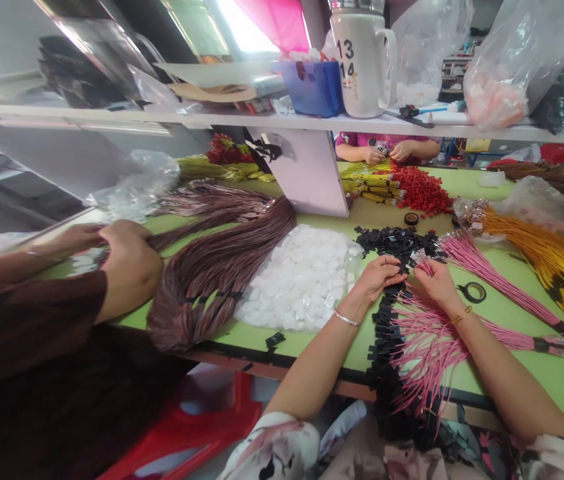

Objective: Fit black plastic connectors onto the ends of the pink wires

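My right hand (435, 285) is closed on pink wires (421, 268), their metal terminal ends showing above the fingertips. Just left of it, my left hand (379, 277) pinches what looks like a small black connector housing (403, 269), partly hidden by the fingers. More loose black housings (387, 241) lie in a pile behind both hands. Below them, pink wires (427, 353) fan out over the table edge, beside a row of black housings (385, 340). A tied bundle of pink wires (502, 287) lies to the right.
A bag of white plastic parts (302, 280) and brown wire bundles (212, 280) lie left. A co-worker's hands (129, 250) work at far left; another person's hands (387, 153) are across the table. Black tape (473, 292) and yellow wires (547, 247) lie right. A shelf (262, 120) spans above.
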`<state>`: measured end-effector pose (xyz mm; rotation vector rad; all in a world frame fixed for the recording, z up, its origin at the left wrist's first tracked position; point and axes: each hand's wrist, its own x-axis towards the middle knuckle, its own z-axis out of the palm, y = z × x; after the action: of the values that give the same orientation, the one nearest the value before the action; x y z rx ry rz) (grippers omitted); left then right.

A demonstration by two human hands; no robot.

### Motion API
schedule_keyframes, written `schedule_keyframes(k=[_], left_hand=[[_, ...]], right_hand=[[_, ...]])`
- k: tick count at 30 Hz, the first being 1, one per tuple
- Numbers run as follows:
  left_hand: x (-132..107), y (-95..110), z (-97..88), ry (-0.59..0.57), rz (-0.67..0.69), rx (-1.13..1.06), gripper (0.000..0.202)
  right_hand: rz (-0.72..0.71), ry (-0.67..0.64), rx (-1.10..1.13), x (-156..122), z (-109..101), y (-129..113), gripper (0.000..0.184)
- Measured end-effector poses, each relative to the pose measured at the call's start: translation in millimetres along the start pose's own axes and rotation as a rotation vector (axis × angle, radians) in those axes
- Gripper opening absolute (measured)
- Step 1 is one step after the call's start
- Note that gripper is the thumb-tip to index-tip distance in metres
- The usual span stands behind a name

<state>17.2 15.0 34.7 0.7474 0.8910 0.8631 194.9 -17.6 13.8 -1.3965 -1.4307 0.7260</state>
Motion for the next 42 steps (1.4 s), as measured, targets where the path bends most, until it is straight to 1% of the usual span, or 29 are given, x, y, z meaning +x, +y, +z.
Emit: schedule_keyframes(k=[7, 13, 18, 21, 25, 26, 28, 30, 31, 32, 34, 36, 37, 39, 42], left_hand=[[-1, 1, 2.3, -0.012, -0.012, -0.011, 0.017], [0, -9, 6.5, -0.007, -0.003, 0.069, 0.017], [2, -14, 8.0, -0.008, -0.005, 0.089, 0.02], [3, -14, 9.8, 0.013, -0.009, 0.087, 0.02], [1, -13, 7.6, 0.021, -0.01, 0.143, 0.019], [0, -11, 4.2, -0.004, -0.019, 0.173, 0.018], [-1, -4, -6.6, -0.111, -0.056, 0.286, 0.018], [1, 4, -20.2, -0.244, -0.069, 0.461, 0.016], [4, 7, -26.4, -0.272, -0.035, 0.549, 0.013], [7, 9, -31.3, -0.252, 0.032, 0.622, 0.009], [17, 7, -36.0, -0.088, 0.229, 0.758, 0.005], [29, 0, -33.9, 0.076, 0.404, 0.911, 0.017], [34, -4, -31.3, 0.118, 0.455, 0.996, 0.022], [43, -11, -25.6, 0.136, 0.482, 1.134, 0.024], [47, -16, -21.6, 0.111, 0.465, 1.248, 0.02]], right_hand=[[0.02, -0.041, -0.012, 2, 0, 1, 0.026], [0.032, -0.075, -0.017, 0, 0, -3, 0.022], [-0.023, -0.133, -0.039, 2, -3, -3, 0.022], [-0.064, -0.172, -0.058, 2, -4, -2, 0.022], [-0.071, -0.16, -0.117, 1, -3, 0, 0.023], [-0.074, -0.155, -0.122, 1, -3, 1, 0.024], [-0.067, -0.122, -0.102, 2, -4, 2, 0.028], [0.0, -0.064, -0.003, 3, -5, 4, 0.028], [0.052, -0.038, 0.077, 4, -5, 5, 0.027], [0.105, -0.023, 0.165, 5, -4, 7, 0.027], [0.169, -0.024, 0.291, 5, -3, 10, 0.029], [0.16, -0.042, 0.292, 5, -2, 12, 0.029], [0.142, -0.05, 0.263, 5, -1, 13, 0.03], [0.105, -0.046, 0.204, 5, -1, 13, 0.032], [0.078, -0.031, 0.187, 4, -2, 11, 0.034]])
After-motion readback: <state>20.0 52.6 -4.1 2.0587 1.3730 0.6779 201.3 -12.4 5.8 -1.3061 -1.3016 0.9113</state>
